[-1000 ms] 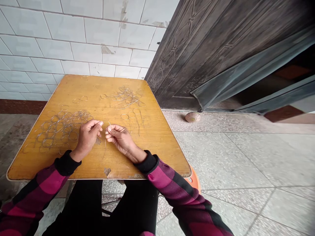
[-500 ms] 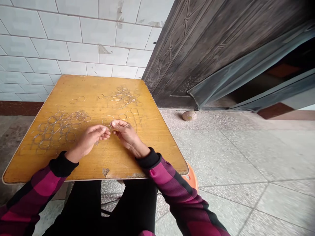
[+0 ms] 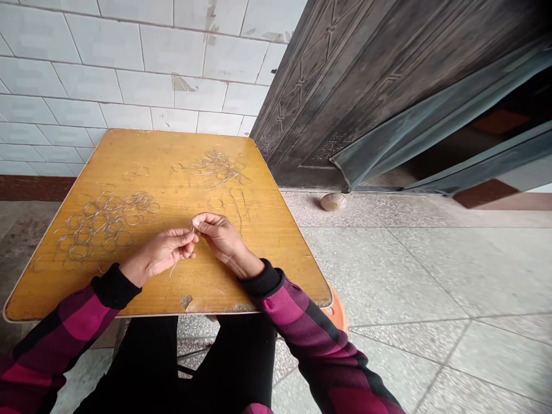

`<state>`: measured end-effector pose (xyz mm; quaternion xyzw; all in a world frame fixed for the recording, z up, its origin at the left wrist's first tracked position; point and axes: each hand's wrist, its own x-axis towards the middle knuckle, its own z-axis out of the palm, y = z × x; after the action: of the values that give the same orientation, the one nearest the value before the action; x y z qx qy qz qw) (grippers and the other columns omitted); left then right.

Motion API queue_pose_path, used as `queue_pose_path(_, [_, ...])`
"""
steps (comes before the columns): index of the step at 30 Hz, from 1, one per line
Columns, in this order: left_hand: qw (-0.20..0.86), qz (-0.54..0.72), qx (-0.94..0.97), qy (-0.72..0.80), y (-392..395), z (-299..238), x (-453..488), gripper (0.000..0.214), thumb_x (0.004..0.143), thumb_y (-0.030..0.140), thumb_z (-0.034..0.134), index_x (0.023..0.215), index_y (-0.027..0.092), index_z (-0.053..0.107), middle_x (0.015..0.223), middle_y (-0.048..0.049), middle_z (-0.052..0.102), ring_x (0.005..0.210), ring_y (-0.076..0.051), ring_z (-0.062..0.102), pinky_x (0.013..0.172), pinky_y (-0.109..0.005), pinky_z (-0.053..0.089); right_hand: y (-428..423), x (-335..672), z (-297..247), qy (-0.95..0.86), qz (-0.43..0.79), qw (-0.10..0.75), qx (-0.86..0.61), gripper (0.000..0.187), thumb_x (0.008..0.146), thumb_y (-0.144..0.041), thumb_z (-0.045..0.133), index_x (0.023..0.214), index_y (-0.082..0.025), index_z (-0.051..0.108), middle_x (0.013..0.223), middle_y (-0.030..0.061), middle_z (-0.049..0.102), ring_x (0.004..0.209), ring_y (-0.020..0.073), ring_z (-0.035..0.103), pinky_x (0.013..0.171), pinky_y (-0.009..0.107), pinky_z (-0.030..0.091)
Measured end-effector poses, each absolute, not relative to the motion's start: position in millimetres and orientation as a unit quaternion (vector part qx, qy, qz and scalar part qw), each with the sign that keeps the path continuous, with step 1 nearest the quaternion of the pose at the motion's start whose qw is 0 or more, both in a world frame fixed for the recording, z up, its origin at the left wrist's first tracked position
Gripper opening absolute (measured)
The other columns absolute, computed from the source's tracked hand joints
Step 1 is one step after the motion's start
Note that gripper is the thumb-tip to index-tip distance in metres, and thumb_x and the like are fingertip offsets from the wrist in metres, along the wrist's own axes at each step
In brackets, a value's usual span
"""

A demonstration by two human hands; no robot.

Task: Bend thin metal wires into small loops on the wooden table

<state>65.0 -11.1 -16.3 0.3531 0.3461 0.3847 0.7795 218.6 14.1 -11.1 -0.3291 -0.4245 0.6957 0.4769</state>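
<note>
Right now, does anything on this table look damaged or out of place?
Yes: the table has chipped patches on its front edge, where surface flaked off. Left hand and right hand pinch a wire; wire rings lie in loose heaps.

Two hands (image 3: 160, 253) (image 3: 221, 233) — one wire (image 3: 174, 268) — one table (image 3: 172, 155)

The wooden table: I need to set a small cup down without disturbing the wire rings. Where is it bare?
Bare: the far left corner of the table, the right edge beside the right hand, and the near strip below the left hand. Crowded: the ring pile at left and the wire tangle at the far right. Both hands pinch a wire.
</note>
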Motion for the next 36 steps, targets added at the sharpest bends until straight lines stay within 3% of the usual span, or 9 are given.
queue_pose_path(11, [0.74, 0.373, 0.419, 0.37, -14, -13, 69, 0.028, 0.071, 0.041, 0.074, 0.072, 0.016, 0.061, 0.061, -0.0011, 0.062, 0.056, -0.011, 0.055, 0.058, -0.026, 0.042, 14, 220, -10, -0.484, 0.63, 0.474, -0.38, 0.024, 0.066, -0.036, 0.077, 0.058, -0.018, 0.062, 0.051, -0.0032, 0.055, 0.049, 0.008, 0.045, 0.054, 0.025, 0.034])
queue_pose_path(24, [0.703, 0.301, 0.528, 0.371, -27, -18, 76, 0.028, 0.081, 0.04, 0.064, 0.07, 0.015, 0.061, 0.064, -0.0042, 0.068, 0.054, -0.012, 0.06, 0.058, -0.026, 0.046, 29, 245, 6, -0.446, 0.575, 0.535, -0.43, 0.026, 0.06, -0.033, 0.078, 0.054, -0.018, 0.058, 0.055, -0.0037, 0.05, 0.052, 0.0079, 0.042, 0.053, 0.024, 0.036])
queue_pose_path(32, [0.69, 0.069, 0.66, 0.29, -32, -6, 65, 0.024, 0.083, 0.033, 0.062, 0.065, 0.016, 0.062, 0.057, -0.0025, 0.068, 0.042, -0.01, 0.056, 0.046, -0.021, 0.042, 42, 267, 10, -0.411, 0.593, 0.539, -0.434, 0.03, 0.056, -0.034, 0.081, 0.055, -0.017, 0.057, 0.055, -0.0038, 0.052, 0.053, 0.0068, 0.045, 0.05, 0.02, 0.039])
queue_pose_path(34, [0.674, 0.116, 0.657, 0.318, -26, 0, 55, 0.023, 0.08, 0.034, 0.066, 0.066, 0.016, 0.063, 0.053, -0.0006, 0.064, 0.039, -0.008, 0.051, 0.041, -0.019, 0.036, 42, 267, 10, -0.408, 0.628, 0.51, -0.423, 0.031, 0.055, -0.035, 0.083, 0.056, -0.016, 0.058, 0.054, -0.0043, 0.052, 0.051, 0.0058, 0.044, 0.046, 0.019, 0.038])
queue_pose_path(36, [0.643, 0.287, 0.603, 0.376, -18, 4, 48, 0.024, 0.081, 0.037, 0.065, 0.069, 0.016, 0.063, 0.054, 0.0018, 0.062, 0.037, -0.004, 0.043, 0.039, -0.017, 0.031, 39, 263, 9, -0.411, 0.668, 0.469, -0.407, 0.032, 0.054, -0.036, 0.084, 0.059, -0.015, 0.061, 0.053, -0.0046, 0.052, 0.048, 0.0049, 0.045, 0.043, 0.017, 0.037])
